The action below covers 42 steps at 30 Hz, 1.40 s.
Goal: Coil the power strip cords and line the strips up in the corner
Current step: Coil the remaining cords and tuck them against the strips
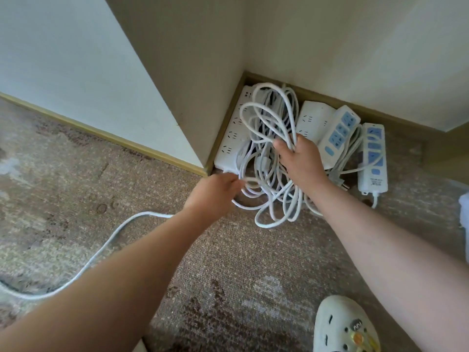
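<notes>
Landmark: wall corner [244, 72]. Four power strips on the carpet [228, 262] fan out from it: long white strip [232, 134] nearest, short white strip [311, 118] next, two blue-socket strips [338, 133] [373, 158] farthest. Right hand [302, 158] grips the half-made cord coil [269, 153] in front of the corner. Left hand [215, 191] pinches the loose cord tail [101, 250] trailing away. Judgement: feed the tail in even loops matching the coil's size, keep the bundle gripped, don't drag the strips out of line.

Four power strips beside the wall corner [243, 69] — two plain white [232, 138] [313, 118], two with blue sockets [338, 133] [373, 158]. One tangled bundle of white cord [269, 128]. Two hands [215, 191] [302, 158] — one shoe [342, 326].
</notes>
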Each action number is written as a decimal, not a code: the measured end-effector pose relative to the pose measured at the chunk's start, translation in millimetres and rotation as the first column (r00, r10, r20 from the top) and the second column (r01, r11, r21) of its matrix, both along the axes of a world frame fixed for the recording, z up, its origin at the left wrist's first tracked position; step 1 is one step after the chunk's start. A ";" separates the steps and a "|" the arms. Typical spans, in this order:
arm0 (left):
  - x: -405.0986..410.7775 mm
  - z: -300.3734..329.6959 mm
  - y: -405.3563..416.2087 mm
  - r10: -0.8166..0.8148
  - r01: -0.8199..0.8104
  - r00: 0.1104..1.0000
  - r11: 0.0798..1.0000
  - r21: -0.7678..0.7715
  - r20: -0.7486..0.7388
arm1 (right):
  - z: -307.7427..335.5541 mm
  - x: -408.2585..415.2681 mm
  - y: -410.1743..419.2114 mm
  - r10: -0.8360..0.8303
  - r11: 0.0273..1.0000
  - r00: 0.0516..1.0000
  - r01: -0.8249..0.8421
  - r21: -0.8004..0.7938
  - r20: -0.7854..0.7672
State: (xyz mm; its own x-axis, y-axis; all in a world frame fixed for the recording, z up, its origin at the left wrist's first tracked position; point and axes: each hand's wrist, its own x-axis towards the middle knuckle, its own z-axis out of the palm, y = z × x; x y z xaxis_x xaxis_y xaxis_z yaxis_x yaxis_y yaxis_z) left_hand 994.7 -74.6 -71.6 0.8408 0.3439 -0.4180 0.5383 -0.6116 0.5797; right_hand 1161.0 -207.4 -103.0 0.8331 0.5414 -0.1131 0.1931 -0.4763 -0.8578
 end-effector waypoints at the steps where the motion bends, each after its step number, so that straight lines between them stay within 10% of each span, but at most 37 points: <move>1: -15.8 -6.3 5.3 0.039 -0.039 0.999 0.999 -0.010 -0.015 | -1.4 1.5 -2.6 -0.010 1.000 1.000 0.010 -0.002 0.002; 8: -61.1 -17.1 17.6 0.280 -0.292 0.954 0.947 -0.132 -0.106 | 0.9 1.1 -4.0 0.012 0.999 1.000 -0.012 -0.029 -0.009; 18: 84.1 19.0 -13.2 0.130 -0.128 0.991 0.991 0.043 -0.039 | 5.4 7.8 -7.8 0.037 0.999 0.990 -0.040 -0.018 -0.140; 27: 36.6 -0.7 -9.1 0.176 -0.174 0.984 0.976 -0.132 0.004 | -0.2 2.5 -5.6 -0.003 1.000 0.994 0.001 -0.014 -0.111; 32: -69.3 -11.2 23.2 0.029 -0.026 0.996 0.999 0.045 -0.081 | 1.3 -1.9 -10.8 0.049 0.998 0.980 -0.041 0.046 -0.190; 35: -91.8 -13.6 27.0 0.146 -0.114 0.972 0.978 0.174 -0.186 | 1.7 -9.2 -9.6 0.183 0.982 0.965 -0.187 -0.004 -0.188; 42: 13.0 12.8 5.7 0.473 -0.460 0.876 0.878 -0.130 0.095 | -1.3 2.7 -14.7 0.032 0.997 0.990 -0.042 -0.067 -0.141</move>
